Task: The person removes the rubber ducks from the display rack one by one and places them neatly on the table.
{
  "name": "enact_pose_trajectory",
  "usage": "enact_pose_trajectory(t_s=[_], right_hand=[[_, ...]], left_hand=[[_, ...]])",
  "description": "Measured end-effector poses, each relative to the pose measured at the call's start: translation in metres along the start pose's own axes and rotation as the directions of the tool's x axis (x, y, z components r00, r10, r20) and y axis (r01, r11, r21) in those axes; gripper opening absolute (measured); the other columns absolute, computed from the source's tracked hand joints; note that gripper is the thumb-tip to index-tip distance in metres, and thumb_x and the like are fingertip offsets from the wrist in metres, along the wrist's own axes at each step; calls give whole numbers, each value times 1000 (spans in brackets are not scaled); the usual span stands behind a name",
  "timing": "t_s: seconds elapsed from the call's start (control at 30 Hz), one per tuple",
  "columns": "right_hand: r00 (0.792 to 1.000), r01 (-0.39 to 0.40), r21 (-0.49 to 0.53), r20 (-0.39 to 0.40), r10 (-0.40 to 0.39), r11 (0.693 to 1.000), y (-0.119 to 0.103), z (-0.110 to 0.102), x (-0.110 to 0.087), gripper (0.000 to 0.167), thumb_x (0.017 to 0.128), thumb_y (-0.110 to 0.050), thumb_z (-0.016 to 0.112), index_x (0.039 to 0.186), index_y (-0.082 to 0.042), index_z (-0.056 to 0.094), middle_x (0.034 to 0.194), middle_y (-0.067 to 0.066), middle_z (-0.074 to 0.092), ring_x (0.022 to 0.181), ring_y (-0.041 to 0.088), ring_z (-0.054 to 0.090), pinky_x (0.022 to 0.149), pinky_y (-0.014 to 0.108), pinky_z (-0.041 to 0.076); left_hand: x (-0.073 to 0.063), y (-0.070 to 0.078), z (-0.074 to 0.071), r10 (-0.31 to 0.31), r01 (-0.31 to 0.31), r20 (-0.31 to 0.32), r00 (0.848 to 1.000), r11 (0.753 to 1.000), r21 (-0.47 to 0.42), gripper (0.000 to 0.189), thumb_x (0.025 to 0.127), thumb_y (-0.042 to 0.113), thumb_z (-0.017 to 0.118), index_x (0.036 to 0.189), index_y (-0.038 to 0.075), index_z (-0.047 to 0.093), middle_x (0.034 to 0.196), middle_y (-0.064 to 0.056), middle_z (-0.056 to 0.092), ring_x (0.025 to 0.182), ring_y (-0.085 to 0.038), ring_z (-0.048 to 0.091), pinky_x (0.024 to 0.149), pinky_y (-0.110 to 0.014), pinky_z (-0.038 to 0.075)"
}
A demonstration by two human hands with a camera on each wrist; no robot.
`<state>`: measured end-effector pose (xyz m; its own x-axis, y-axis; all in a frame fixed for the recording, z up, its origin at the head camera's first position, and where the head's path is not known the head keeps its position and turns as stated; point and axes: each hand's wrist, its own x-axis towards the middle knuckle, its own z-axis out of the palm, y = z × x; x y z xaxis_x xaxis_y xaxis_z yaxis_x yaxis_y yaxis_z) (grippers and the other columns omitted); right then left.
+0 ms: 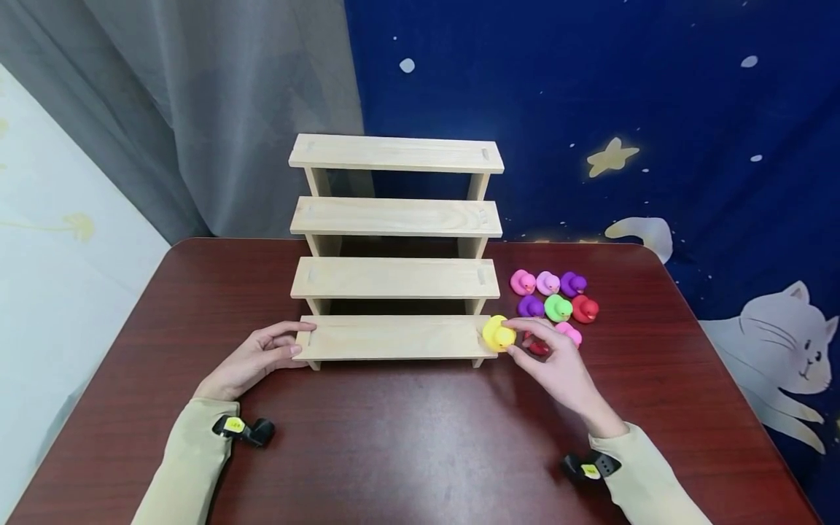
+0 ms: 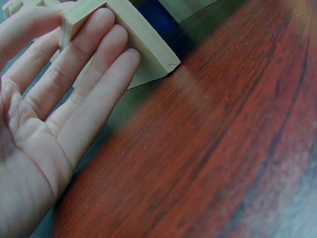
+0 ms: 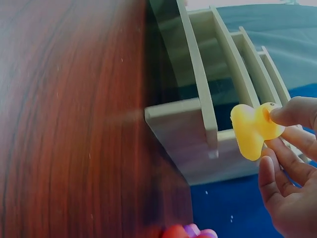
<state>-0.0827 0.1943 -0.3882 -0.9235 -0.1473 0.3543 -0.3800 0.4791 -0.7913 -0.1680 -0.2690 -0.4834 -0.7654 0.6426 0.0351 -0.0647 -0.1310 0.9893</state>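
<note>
A yellow rubber duck [image 1: 499,334] is pinched between the thumb and fingers of my right hand [image 1: 554,364]. It overlaps the right end of the lowest board of a four-step wooden display shelf [image 1: 394,338]. In the right wrist view the duck [image 3: 251,130] shows beside the stepped boards, held at its head end. My left hand [image 1: 252,357] grips the left end of that same lowest board. Seen from the left wrist, its fingers [image 2: 106,54] lie against the board and the upright beneath it.
Several small rubber ducks, pink, purple, green [image 1: 558,308] and red [image 1: 585,309], stand grouped right of the shelf. A red duck [image 1: 538,345] is partly hidden behind my right hand. Behind the dark wooden table [image 1: 367,452] hang a grey curtain [image 1: 256,109] and a blue patterned cloth [image 1: 525,87].
</note>
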Motion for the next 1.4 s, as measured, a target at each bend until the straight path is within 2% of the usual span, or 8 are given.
enact_pose_trajectory(t_s=[0.3, 0.47, 0.63, 0.77, 0.97, 1.03, 1.27, 1.4], right_hand=[[999, -20, -12, -45, 20, 1000, 17, -21, -4, 37, 76, 17, 71, 112, 8, 65, 105, 21, 65, 85, 12, 56, 74, 16, 47], [998, -30, -77, -62, 25, 997, 43, -32, -8, 39, 79, 9, 75, 116, 0, 68, 108, 13, 67, 90, 8, 55, 74, 17, 47], [996, -64, -115, -70, 56, 991, 52, -44, -11, 39, 82, 2, 75, 119, -7, 68, 109, 7, 66, 86, 11, 54, 69, 19, 46], [994, -82, -143, -77, 72, 986, 49, -53, -12, 40, 81, 7, 74, 119, -4, 67, 107, 9, 65, 85, 12, 53, 70, 15, 45], [996, -53, -188, -83, 38, 981, 25, -62, -10, 36, 79, 16, 70, 113, 7, 65, 102, 18, 63, 82, 11, 55, 72, 14, 44], [996, -52, -199, -87, 35, 979, 25, -65, -10, 36, 78, 17, 69, 113, 8, 65, 102, 18, 63, 81, 8, 55, 72, 13, 44], [996, -55, -244, -85, 35, 968, 64, -80, -20, 43, 80, 10, 73, 120, -4, 67, 110, 11, 64, 84, 3, 54, 71, 12, 43], [996, -50, -270, -82, 29, 961, 66, -86, -24, 42, 80, 9, 73, 120, -5, 67, 110, 10, 64, 83, 3, 53, 69, 11, 42]], left_hand=[[-1, 0, 0, -1, 1, -3, 1000, 1000, -2, 39, 98, -6, 48, 137, -4, 46, 107, -20, 67, 98, -29, 65, 88, -43, 50], [-1, -2, 0, -7, 7, -11, 1000, 1000, -3, 39, 97, -7, 49, 136, -4, 46, 108, -20, 67, 98, -28, 65, 88, -43, 50], [-1, -3, 0, -10, 10, -10, 1000, 1000, -6, 39, 97, -7, 48, 136, -4, 46, 108, -20, 67, 98, -28, 66, 88, -43, 50], [-1, -2, 0, -21, 21, -17, 1000, 1000, -2, 39, 97, -6, 50, 137, -2, 47, 108, -20, 67, 99, -28, 65, 88, -43, 50], [-1, -2, -1, -21, 21, -27, 999, 1000, 11, 39, 97, -6, 50, 137, -2, 47, 108, -20, 67, 98, -28, 66, 87, -43, 50], [-1, -2, -1, -21, 22, -28, 999, 1000, 9, 39, 97, -6, 50, 136, -2, 47, 108, -20, 67, 98, -28, 66, 87, -43, 51], [0, -2, 0, -4, 3, -15, 1000, 1000, -9, 40, 97, -7, 49, 136, -3, 47, 106, -20, 67, 95, -29, 66, 87, -43, 50], [0, -2, 1, 3, -3, -12, 1000, 1000, -17, 40, 97, -8, 48, 137, -3, 46, 106, -21, 67, 97, -29, 66, 89, -43, 50]])
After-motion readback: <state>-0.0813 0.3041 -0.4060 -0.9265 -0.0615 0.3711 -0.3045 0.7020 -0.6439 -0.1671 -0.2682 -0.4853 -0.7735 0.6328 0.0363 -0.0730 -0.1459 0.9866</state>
